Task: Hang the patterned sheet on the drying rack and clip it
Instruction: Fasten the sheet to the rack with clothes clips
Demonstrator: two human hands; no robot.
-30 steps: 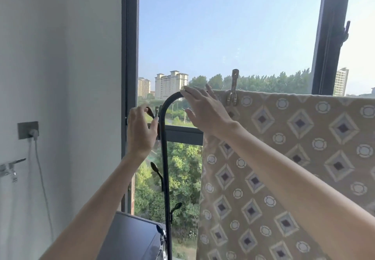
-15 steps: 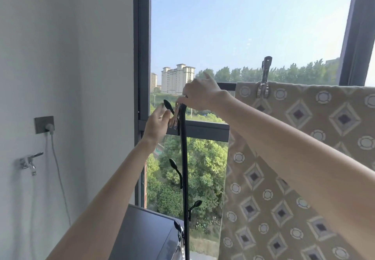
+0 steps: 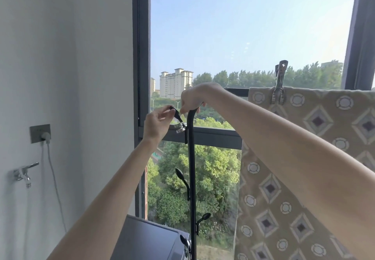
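**A:** Where does the patterned sheet (image 3: 316,168) sit now?

**B:** It hangs over the top bar of the drying rack (image 3: 191,158), toward the bar's right stretch. Its near edge stops short of the bend at the rack's left corner. One metal clip (image 3: 279,85) already bites the sheet and bar near that edge.

**A:** And your hands? What has changed?

**B:** A second ago your right hand (image 3: 194,99) lay flat on the sheet's corner by the bend. Now it has left the cloth and sits curled over the top of the bend, with fingers folded round the tube. Your left hand (image 3: 157,122) has come in closer to the upright. Its thumb and fingertips are pinched on the black hook (image 3: 176,113) that sticks out at the upright's top. A second clip (image 3: 181,127), shiny metal, hangs at the hook's base against the upright.

**A:** Is that clip in your grip?

**B:** I cannot tell. Your fingers close on the hook's tip, not plainly on the clip itself.

**A:** So what does it mean for the job?

**B:** The hanging looks done and one clip is on. I judge you are fetching the next clip from its hook. The sheet's left edge is unpinned, so that is likely where it goes.
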